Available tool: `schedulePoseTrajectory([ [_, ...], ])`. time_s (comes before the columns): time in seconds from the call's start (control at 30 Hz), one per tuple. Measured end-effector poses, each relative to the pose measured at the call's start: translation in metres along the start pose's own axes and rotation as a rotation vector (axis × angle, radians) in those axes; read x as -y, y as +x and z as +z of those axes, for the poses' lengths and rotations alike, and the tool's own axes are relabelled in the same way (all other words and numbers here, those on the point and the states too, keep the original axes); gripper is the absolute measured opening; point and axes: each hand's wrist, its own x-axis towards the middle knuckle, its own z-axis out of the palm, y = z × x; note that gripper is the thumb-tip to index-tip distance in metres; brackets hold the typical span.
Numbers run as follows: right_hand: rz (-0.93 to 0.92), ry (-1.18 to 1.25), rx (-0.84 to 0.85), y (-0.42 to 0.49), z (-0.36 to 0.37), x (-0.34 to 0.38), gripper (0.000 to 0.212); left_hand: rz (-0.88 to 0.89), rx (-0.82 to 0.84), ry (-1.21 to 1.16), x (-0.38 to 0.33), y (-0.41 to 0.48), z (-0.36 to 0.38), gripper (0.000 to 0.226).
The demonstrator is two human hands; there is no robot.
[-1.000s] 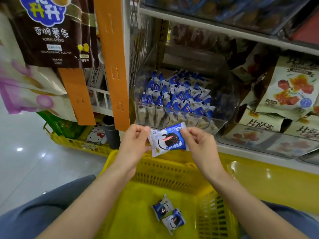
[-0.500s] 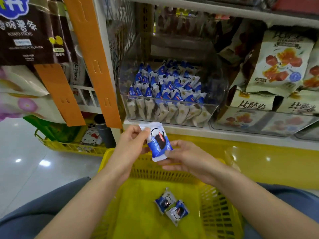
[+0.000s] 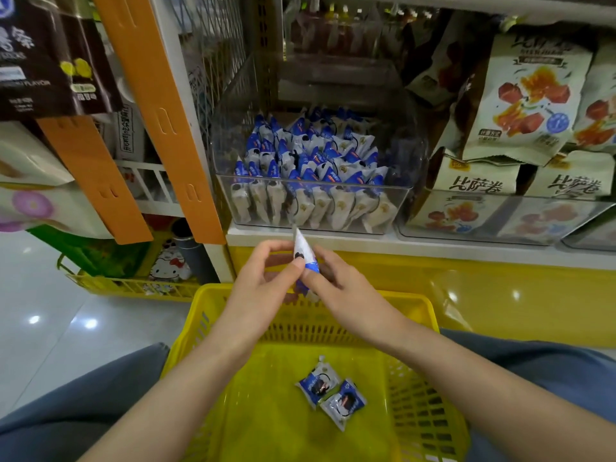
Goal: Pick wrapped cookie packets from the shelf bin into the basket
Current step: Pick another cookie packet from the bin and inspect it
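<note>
**Cookie packet held at the basket's far rim**

The left hand and right hand both pinch one blue-and-white wrapped cookie packet edge-on, just above the far rim of the yellow slotted plastic basket. Two matching packets lie inside it. If let go here, the slick wrapper could fall outside that rim.

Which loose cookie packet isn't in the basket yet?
The held packet, pinched edge-on between the left hand and right hand, above the basket far rim. The other two packets lie flat on the basket floor.
</note>
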Motion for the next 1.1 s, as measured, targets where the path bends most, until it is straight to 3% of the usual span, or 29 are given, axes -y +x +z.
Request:
schedulePoseTrajectory([
  [0.23,0.125,0.326,0.067,-0.003,0.002,0.004,0.023,0.091,-0.023,0.158,-0.002,0.001,-0.003,0.025],
  [0.47,0.221,0.612,0.057,0.001,-0.005,0.006,0.024,0.129,-0.039,0.244,-0.007,0.0,-0.003,0.046],
  [0.7,0.195,0.497,-0.073,0.004,-0.008,0.005,0.025,0.151,-0.076,0.213,-0.012,-0.001,0.0,0.048],
  [0.8,0.226,0.485,-0.017,0.004,-0.016,0.009,0.025,0.116,-0.061,0.197,-0.013,0.0,0.0,0.046],
  [0.93,0.231,0.435,0.028,0.004,-0.02,0.01,0.032,-0.001,0.049,-0.077,-0.016,-0.001,0.0,0.038],
  [1.1,0.243,0.417,0.016,0.003,-0.023,0.014,0.031,0.031,0.091,-0.086,-0.016,-0.001,-0.004,0.035],
])
